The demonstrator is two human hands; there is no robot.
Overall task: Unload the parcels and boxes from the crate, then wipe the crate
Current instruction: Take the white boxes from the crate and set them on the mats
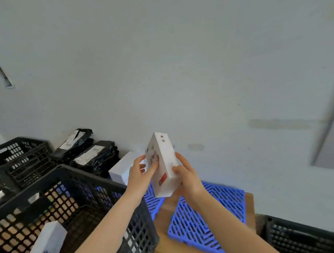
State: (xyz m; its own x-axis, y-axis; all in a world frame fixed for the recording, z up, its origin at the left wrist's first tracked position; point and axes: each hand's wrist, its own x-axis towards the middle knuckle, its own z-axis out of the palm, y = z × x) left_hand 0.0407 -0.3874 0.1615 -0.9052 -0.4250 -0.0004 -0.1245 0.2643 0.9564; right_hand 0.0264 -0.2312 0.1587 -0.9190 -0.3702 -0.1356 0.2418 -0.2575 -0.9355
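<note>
Head view, single frame. A white rectangular cardboard box (163, 164) is held in the air with both hands, outside and to the right of the nearest crate, over the blue mats. The box is tilted, its upper end leaning away towards the wall. It has a red patch near the lower end of the printed face and two small round marks near the top of the narrow side. Left hand (140, 172): grip grasping the box, fingers curled onto the printed face from the left edge. Right hand (185, 176): grip grasping the same box at its right side and lower end, thumb laid on the narrow face. Black plastic lattice crate (94, 176) at lower left, with the left forearm crossing over its right-hand wall. Inside it a tall white carton (44, 249) leans upright near the front and a dark item lies behind that, too blurred to identify. Blue plastic grid mats (198, 219) lie on the wooden worktop (166, 245). A flat white box (121, 169) rests beside the crate's far corner, partly hidden by the left hand. Black plastic mailer parcels (85, 151) with white labels are stacked against the pale grey wall (177, 66). A second black crate (26, 156) stands behind, far left. A third black crate (298, 237) sits at the lower right corner.
</note>
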